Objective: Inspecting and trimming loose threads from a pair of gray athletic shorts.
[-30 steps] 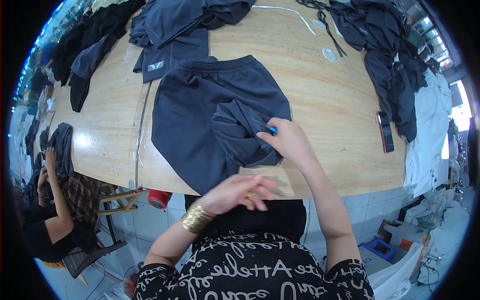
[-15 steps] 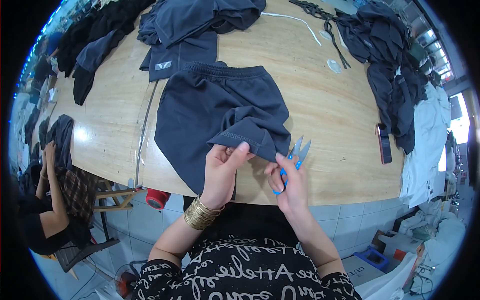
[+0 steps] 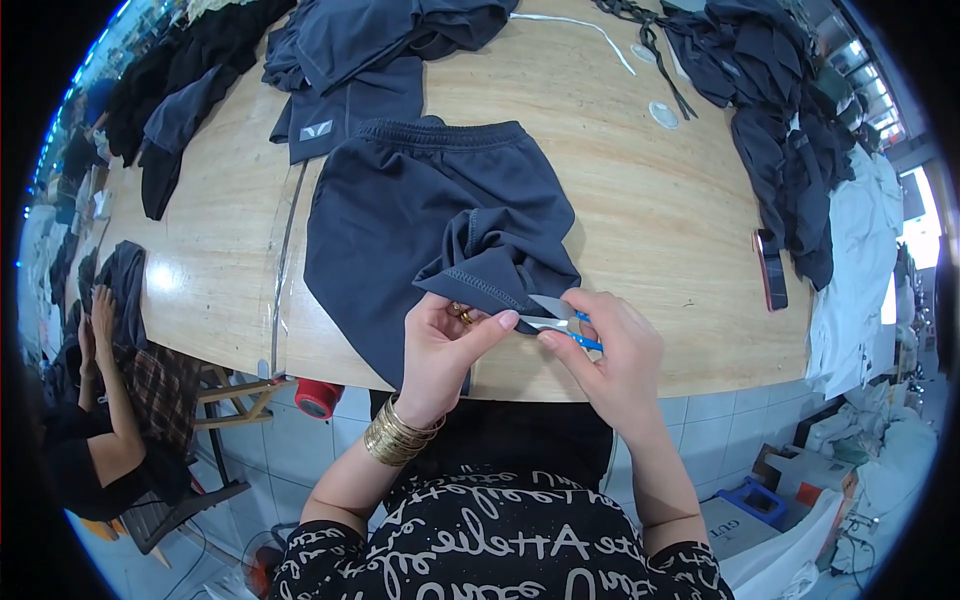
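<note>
Working at a broad wooden table (image 3: 690, 350), heaped at the far side with dark garments (image 3: 390, 40). Facing blue-grey shorts (image 3: 365, 230), laid near the front edge with the waistband away from the body. Having left hand (image 3: 438, 348) and right hand (image 3: 625, 350) near each other at the bunched leg. Pinching the hem (image 3: 480, 287) in the left one's narrow grip. Holding blue-handled scissors (image 3: 553, 307) in the right one's grip, with parted blades at the hem; cannot tell of any cloth between them.

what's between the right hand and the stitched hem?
Blue-handled scissors, held in the right hand, blades apart at the stitched hem. Shows in the head view.
</note>
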Tool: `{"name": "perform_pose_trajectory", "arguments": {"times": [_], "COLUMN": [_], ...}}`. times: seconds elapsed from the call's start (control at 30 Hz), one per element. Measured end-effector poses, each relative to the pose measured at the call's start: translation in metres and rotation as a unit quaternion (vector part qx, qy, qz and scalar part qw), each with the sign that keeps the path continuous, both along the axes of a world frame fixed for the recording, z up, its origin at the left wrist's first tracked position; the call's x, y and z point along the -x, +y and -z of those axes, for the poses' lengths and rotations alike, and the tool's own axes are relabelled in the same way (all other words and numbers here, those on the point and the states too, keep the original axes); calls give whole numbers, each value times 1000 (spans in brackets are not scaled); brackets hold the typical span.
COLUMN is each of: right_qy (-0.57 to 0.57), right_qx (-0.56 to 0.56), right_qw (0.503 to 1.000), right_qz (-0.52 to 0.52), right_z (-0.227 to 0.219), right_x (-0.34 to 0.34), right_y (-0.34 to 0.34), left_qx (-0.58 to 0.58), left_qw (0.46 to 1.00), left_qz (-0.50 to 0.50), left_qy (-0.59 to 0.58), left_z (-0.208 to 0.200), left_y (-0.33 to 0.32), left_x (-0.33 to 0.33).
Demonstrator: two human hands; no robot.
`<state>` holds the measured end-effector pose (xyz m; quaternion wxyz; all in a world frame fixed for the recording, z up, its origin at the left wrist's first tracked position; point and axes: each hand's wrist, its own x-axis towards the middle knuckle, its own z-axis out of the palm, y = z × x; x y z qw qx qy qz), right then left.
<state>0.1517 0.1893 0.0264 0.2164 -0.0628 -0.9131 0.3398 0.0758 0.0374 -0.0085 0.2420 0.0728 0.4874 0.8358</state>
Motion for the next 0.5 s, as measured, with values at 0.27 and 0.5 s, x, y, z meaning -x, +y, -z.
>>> {"name": "perform_pose_trajectory", "arguments": {"times": [0.27, 0.5], "right_qy": [20, 29], "right_qx": [-104, -125], "right_qw": [994, 992], "right_qz": [-21, -15], "right_z": [8, 10], "right_x": [4, 2], "right_y": [2, 0], "left_qx": [13, 15], "left_qw": [1000, 1000], "left_qz": [16, 20], "left_qy": [8, 4], "left_z": [-5, -5], "left_y": [-2, -1], "left_x": [2, 3]}}
